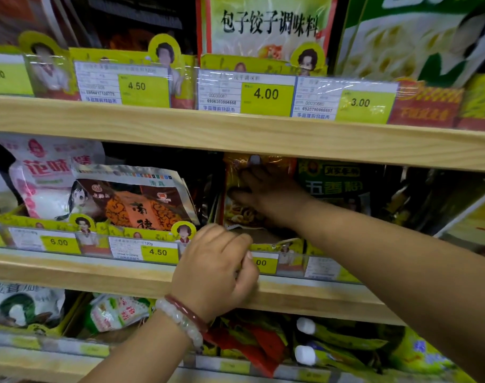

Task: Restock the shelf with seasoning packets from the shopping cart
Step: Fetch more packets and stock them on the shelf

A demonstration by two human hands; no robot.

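My right hand (266,189) reaches into the middle shelf and presses flat against an upright orange-yellow seasoning packet (235,214), fingers spread over its front. My left hand (216,269) is curled at the shelf's front rail (70,269), its fingertips at the lower edge of the same packet stack; bead bracelets sit on its wrist. The packets behind the front one are hidden. The shopping cart is out of view.
A brown-orange packet (141,200) and a white-pink bag (47,178) stand to the left, a green spice packet (335,183) to the right. Price tags line each wooden shelf edge (235,134). The lower shelf holds red-yellow packets (252,341).
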